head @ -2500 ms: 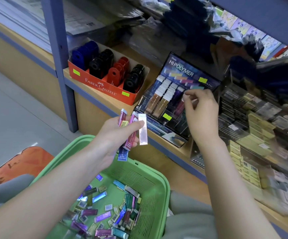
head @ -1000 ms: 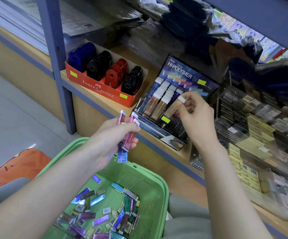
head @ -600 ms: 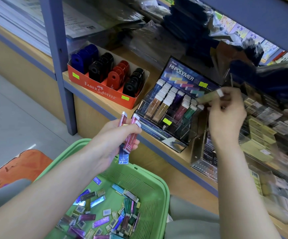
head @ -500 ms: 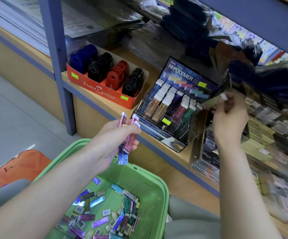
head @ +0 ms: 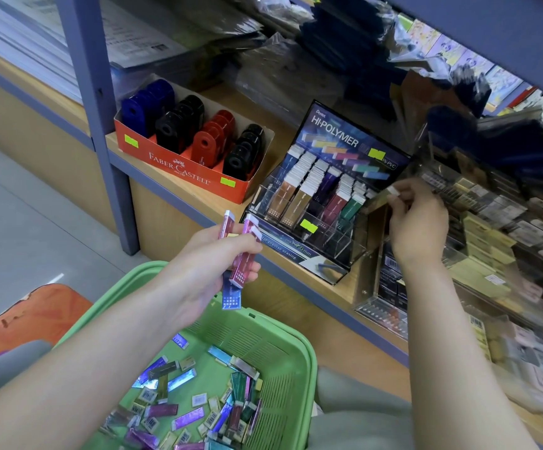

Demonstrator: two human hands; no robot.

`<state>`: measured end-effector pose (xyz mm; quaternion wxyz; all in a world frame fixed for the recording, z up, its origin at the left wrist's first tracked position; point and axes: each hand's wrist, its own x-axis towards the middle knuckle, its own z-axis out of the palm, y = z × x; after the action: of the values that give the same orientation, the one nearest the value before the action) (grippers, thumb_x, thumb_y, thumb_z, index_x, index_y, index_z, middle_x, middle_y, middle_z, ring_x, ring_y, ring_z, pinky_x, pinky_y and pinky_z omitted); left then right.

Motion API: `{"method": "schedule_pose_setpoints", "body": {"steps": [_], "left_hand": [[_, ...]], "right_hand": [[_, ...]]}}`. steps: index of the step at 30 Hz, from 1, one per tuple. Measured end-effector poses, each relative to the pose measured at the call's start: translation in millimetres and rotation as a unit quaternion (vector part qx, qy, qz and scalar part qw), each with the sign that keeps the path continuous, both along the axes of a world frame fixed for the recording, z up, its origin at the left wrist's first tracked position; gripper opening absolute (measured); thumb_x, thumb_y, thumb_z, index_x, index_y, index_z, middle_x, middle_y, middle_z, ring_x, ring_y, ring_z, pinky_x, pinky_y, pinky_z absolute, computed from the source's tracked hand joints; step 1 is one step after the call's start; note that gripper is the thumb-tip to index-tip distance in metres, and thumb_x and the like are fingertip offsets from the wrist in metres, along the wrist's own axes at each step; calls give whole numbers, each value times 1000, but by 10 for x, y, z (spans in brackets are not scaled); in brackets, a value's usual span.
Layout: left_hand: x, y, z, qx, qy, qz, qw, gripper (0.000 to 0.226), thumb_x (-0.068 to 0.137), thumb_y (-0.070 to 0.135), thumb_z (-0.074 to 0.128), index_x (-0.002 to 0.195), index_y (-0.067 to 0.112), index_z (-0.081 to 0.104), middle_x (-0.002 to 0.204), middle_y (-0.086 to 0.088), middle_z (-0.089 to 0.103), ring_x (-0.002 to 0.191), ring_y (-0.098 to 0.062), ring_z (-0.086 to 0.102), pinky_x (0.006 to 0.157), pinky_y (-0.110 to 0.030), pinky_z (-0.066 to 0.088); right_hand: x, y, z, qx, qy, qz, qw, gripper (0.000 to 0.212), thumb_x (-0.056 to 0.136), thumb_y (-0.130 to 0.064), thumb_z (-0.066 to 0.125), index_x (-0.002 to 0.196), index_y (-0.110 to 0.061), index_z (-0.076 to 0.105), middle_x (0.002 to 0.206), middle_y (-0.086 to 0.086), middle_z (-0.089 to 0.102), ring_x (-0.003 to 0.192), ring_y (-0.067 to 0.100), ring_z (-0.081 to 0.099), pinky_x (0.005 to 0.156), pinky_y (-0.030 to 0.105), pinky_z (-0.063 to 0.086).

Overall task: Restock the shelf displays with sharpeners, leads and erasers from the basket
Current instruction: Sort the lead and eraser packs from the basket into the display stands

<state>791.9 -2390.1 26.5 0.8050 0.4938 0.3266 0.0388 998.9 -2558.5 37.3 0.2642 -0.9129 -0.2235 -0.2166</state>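
Right hand (head: 416, 228) pinches slim olive-sleeved eraser (head: 379, 199) beside black HI-POLYMER display tray (head: 345, 147); left hand (head: 205, 264) grips several pink and blue sleeved erasers (head: 242, 258) above green plastic basket (head: 309, 368).

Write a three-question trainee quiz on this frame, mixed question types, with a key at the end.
1. What does the left hand hold?
A) one sharpener
B) several slim erasers
C) nothing

2. True or false: the right hand pinches a single eraser at the right side of the Hi-Polymer display.

3. Fill in the blank: the loose erasers lie in a ___ basket.

Key: 1 B; 2 true; 3 green.
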Motion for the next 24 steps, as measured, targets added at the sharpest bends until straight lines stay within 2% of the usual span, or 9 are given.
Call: {"method": "schedule_pose_setpoints", "body": {"steps": [1, 5, 8, 13, 15, 17, 19, 21, 24], "left_hand": [[-2, -2, 2, -5, -4, -2, 1000, 11, 86, 5, 62, 95, 10, 57, 76, -7, 58, 61, -12, 58, 56, -20, 53], [15, 5, -9, -16, -7, -6, 1000, 10, 86, 3, 59, 93, 9, 55, 80, -11, 57, 64, -15, 57, 64, -25, 53], [36, 12, -26, -27, -3, 6, 1000, 9, 86, 1, 57, 88, 10, 55, 82, -13, 58, 64, -17, 58, 65, -29, 52], [10, -18, -15, -15, -5, -15, 1000, 4, 89, 6, 58, 93, 9, 57, 78, -11, 61, 60, -14, 61, 62, -24, 56], [5, -25, -2, -10, -10, -22, 1000, 10, 89, 8, 60, 98, 7, 58, 74, -10, 63, 56, -11, 62, 57, -22, 56], [1, -17, 12, -13, -14, -18, 1000, 13, 87, 9, 63, 99, 8, 59, 64, -6, 66, 53, -10, 63, 53, -21, 55], [-5, -5, 21, -16, -17, -12, 1000, 14, 86, 10, 64, 99, 9, 59, 58, -4, 67, 52, -10, 63, 49, -20, 53], [-10, 0, 26, -15, -24, -6, 1000, 19, 84, 12, 65, 102, 10, 59, 58, -3, 68, 51, -9, 63, 47, -18, 51], [-12, -9, 26, -6, -32, 1, 999, 25, 82, 14, 67, 106, 10, 60, 64, -3, 68, 52, -7, 63, 47, -17, 50]], "right_hand": [[1, -5, -6, -5, 7, 0, 1000, 16, 92, -3, 54, 104, -11, 62, 99, 13, 65, 101, 33, 55, 81, 39, 42], [-14, 13, -28, -63, 16, 6, 998, 17, 93, -10, 56, 107, -14, 65, 100, 12, 67, 108, 30, 46, 82, 35, 34], [-17, 42, -57, -99, 10, -13, 995, 21, 91, -17, 61, 110, -16, 70, 109, 9, 68, 112, 29, 43, 90, 36, 32], [-32, 75, -108, -87, -12, -33, 996, 24, 88, -17, 65, 111, -16, 69, 108, 8, 69, 111, 30, 46, 91, 40, 37], [-46, 67, -100, -76, -16, -29, 997, 27, 88, -15, 64, 115, -13, 66, 112, 9, 67, 114, 31, 45, 94, 42, 39], [-106, 89, -51, -53, -35, -17, 998, 28, 90, -15, 62, 117, -10, 64, 115, 12, 64, 115, 30, 44, 95, 38, 37], [-250, 158, 40, -9, -39, 11, 999, 24, 92, -13, 58, 115, -10, 62, 111, 10, 62, 106, 22, 48, 84, 23, 37], [-485, 245, 141, 46, 23, 62, 997, 18, 94, -14, 54, 111, -14, 62, 103, 2, 62, 87, 7, 54, 70, 11, 39], [-894, 347, 206, 80, 210, 142, 964, 10, 96, -28, 52, 97, -25, 62, 86, -10, 65, 68, -2, 58, 66, 15, 50]]}}
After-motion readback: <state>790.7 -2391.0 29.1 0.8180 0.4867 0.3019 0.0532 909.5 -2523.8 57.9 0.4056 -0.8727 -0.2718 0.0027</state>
